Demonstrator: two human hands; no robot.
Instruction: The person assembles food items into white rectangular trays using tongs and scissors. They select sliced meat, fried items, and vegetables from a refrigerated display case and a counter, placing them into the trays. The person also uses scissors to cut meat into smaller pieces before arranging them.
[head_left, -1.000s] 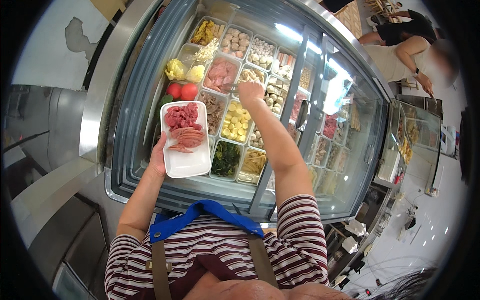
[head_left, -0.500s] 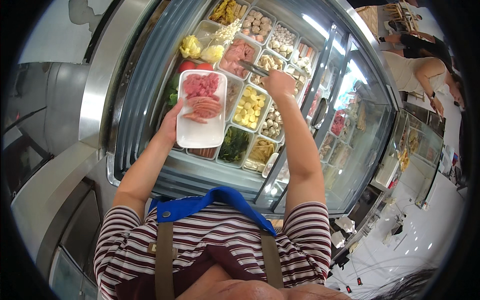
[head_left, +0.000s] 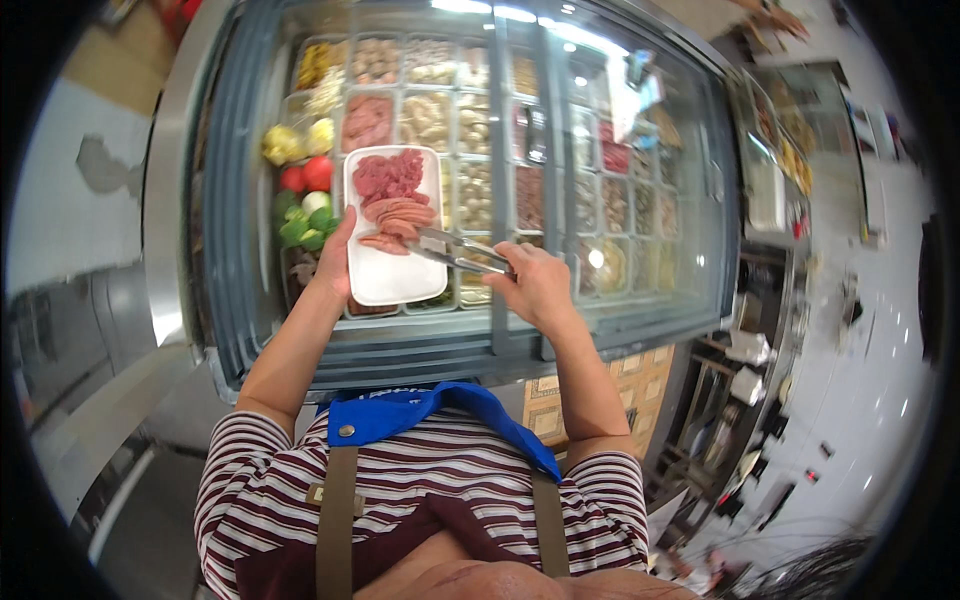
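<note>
Head view: a white rectangular tray (head_left: 393, 262) is held level above the open chest display case (head_left: 200, 300), over its left columns of bins. Its far half carries pink and red sliced meat (head_left: 392, 195); the near half is bare white.

The left hand (head_left: 334, 262) grips the tray's left edge, thumb on the rim and fingers hidden beneath, closed on it. The right hand (head_left: 538, 285) is wrapped around the handles of metal tongs (head_left: 458, 250), squeezed together on them; the tong tips reach over the tray's right edge and touch the lowest meat slices. Whether the tips pinch a slice cannot be told.

Around the tray, bins of meats and dumplings (head_left: 430, 115) fill the case, and red, yellow and green vegetables (head_left: 300, 190) lie just left of it. A sliding glass lid (head_left: 640, 180) covers the right part. A striped shirt (head_left: 420, 490) and blue collar (head_left: 430, 410) fill the lower edge.
</note>
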